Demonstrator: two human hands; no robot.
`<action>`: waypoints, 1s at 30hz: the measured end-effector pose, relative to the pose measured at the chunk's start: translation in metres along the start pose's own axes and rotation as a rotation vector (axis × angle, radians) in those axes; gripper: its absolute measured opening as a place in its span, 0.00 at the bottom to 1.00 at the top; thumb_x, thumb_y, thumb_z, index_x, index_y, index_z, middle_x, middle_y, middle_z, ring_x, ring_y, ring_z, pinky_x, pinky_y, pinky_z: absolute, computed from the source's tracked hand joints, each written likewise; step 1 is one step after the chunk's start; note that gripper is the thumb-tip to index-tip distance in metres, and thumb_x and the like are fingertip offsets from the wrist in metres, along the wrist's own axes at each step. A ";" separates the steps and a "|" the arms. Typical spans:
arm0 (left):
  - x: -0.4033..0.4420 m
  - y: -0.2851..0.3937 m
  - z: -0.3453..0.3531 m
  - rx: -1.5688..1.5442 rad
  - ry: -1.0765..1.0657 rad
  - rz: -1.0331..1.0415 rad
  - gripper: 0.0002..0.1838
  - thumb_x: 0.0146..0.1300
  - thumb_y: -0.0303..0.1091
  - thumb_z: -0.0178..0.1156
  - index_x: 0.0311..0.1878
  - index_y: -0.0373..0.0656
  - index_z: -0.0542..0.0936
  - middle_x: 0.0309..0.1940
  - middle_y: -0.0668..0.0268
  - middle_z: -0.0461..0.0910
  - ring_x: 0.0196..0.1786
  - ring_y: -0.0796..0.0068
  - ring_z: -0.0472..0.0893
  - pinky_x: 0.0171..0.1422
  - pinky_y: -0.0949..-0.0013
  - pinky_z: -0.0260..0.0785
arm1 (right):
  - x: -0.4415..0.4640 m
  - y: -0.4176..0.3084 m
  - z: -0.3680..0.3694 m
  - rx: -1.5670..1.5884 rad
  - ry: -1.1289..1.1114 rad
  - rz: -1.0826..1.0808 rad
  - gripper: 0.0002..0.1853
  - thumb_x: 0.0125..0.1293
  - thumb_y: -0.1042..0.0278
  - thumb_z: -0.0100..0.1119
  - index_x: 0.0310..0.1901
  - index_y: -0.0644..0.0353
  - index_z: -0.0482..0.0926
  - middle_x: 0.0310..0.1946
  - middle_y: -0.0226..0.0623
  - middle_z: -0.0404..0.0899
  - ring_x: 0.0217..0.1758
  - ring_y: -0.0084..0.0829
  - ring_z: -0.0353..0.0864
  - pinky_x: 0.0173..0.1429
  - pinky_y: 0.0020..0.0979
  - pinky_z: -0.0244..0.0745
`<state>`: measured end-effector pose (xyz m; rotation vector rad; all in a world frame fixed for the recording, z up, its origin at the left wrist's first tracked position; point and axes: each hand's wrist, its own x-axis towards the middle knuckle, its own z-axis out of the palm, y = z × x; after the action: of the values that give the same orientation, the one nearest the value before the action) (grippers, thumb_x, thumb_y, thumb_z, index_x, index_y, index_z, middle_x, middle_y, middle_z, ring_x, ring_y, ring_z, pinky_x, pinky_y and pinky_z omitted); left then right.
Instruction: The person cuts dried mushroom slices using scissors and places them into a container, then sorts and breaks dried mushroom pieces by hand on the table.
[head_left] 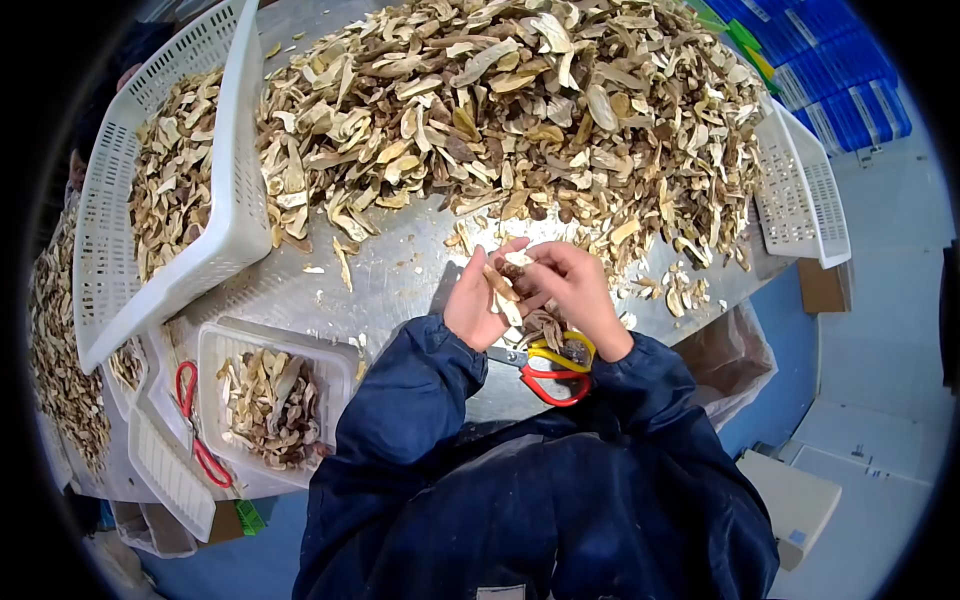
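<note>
A large heap of dried mushroom slices (480, 110) covers the back of the metal table (400, 250). In front of it, my left hand (477, 300) is cupped, palm up, around a few mushroom slices (502, 290). My right hand (572, 285) is beside it, its fingers closed on a slice over the left palm. Scissors with red and yellow handles (556, 372) lie just below my hands, near the right cuff. Darker pieces (545, 325) rest between the hands and the scissors.
A large white basket (240, 200) of slices stands at left, a clear tray (340, 370) of slices below it. Red-handled scissors (207, 455) lie left of the tray. Another white basket (800, 190), blue packs (840, 100) and a lined box (735, 365) are at right.
</note>
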<state>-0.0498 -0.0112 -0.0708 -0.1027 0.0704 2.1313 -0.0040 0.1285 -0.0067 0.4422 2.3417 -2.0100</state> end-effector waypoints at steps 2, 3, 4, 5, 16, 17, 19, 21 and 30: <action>0.000 -0.003 0.015 0.023 0.183 0.014 0.24 0.74 0.49 0.37 0.63 0.42 0.64 0.50 0.62 0.74 0.52 0.68 0.76 0.54 0.61 0.72 | 0.002 -0.007 -0.013 0.048 -0.046 0.092 0.08 0.63 0.69 0.58 0.40 0.64 0.78 0.29 0.30 0.81 0.25 0.15 0.74 0.26 0.20 0.65; 0.000 -0.003 0.013 0.143 0.188 0.022 0.21 0.73 0.45 0.40 0.61 0.43 0.67 0.47 0.65 0.74 0.49 0.72 0.75 0.49 0.66 0.70 | 0.003 -0.009 -0.019 0.073 -0.069 0.138 0.08 0.64 0.69 0.58 0.40 0.64 0.78 0.30 0.30 0.81 0.25 0.14 0.72 0.26 0.19 0.63; -0.002 -0.002 0.007 0.263 0.192 0.030 0.17 0.72 0.41 0.43 0.58 0.44 0.69 0.44 0.67 0.74 0.46 0.77 0.75 0.43 0.71 0.69 | 0.002 -0.008 -0.021 0.122 -0.076 0.161 0.07 0.64 0.69 0.58 0.39 0.63 0.78 0.27 0.27 0.79 0.23 0.12 0.69 0.25 0.15 0.59; -0.002 -0.002 0.005 0.382 0.196 0.039 0.14 0.72 0.38 0.47 0.55 0.44 0.71 0.42 0.70 0.75 0.43 0.81 0.74 0.38 0.76 0.68 | 0.000 -0.007 -0.022 0.142 -0.079 0.189 0.07 0.64 0.69 0.58 0.39 0.63 0.78 0.27 0.26 0.78 0.22 0.12 0.68 0.25 0.15 0.59; -0.003 -0.009 0.021 0.734 0.296 0.172 0.08 0.63 0.30 0.58 0.45 0.43 0.74 0.24 0.77 0.68 0.24 0.90 0.64 0.24 0.84 0.52 | -0.013 0.004 -0.014 0.194 -0.074 0.155 0.05 0.63 0.72 0.57 0.38 0.64 0.77 0.24 0.23 0.74 0.22 0.12 0.69 0.23 0.16 0.61; -0.003 -0.009 0.021 0.761 0.290 0.165 0.08 0.63 0.30 0.58 0.45 0.43 0.74 0.24 0.77 0.69 0.24 0.90 0.64 0.24 0.84 0.52 | -0.013 0.007 -0.012 0.137 -0.044 0.122 0.05 0.62 0.72 0.56 0.37 0.64 0.77 0.24 0.23 0.74 0.22 0.12 0.69 0.24 0.17 0.62; -0.003 -0.008 0.019 0.814 0.279 0.151 0.08 0.63 0.29 0.58 0.44 0.43 0.74 0.24 0.77 0.69 0.23 0.90 0.64 0.24 0.84 0.52 | -0.014 0.013 -0.010 0.023 0.016 0.058 0.05 0.61 0.74 0.55 0.36 0.65 0.77 0.22 0.23 0.74 0.22 0.12 0.69 0.25 0.17 0.63; -0.003 -0.009 0.019 0.787 0.282 0.121 0.07 0.63 0.29 0.59 0.44 0.43 0.74 0.24 0.77 0.69 0.23 0.90 0.64 0.24 0.84 0.52 | -0.014 0.014 -0.009 -0.081 0.042 0.019 0.04 0.60 0.74 0.55 0.34 0.66 0.76 0.21 0.24 0.74 0.22 0.13 0.70 0.25 0.18 0.64; -0.005 -0.008 0.021 0.938 0.259 0.111 0.05 0.62 0.30 0.59 0.39 0.42 0.74 0.24 0.75 0.70 0.24 0.87 0.67 0.26 0.80 0.58 | -0.008 0.004 -0.031 -0.180 0.058 0.096 0.07 0.59 0.70 0.58 0.32 0.67 0.77 0.18 0.30 0.75 0.21 0.16 0.71 0.26 0.22 0.66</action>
<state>-0.0409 -0.0090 -0.0493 0.1846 1.2222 1.9760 0.0100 0.1575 -0.0038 0.5989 2.4560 -1.7495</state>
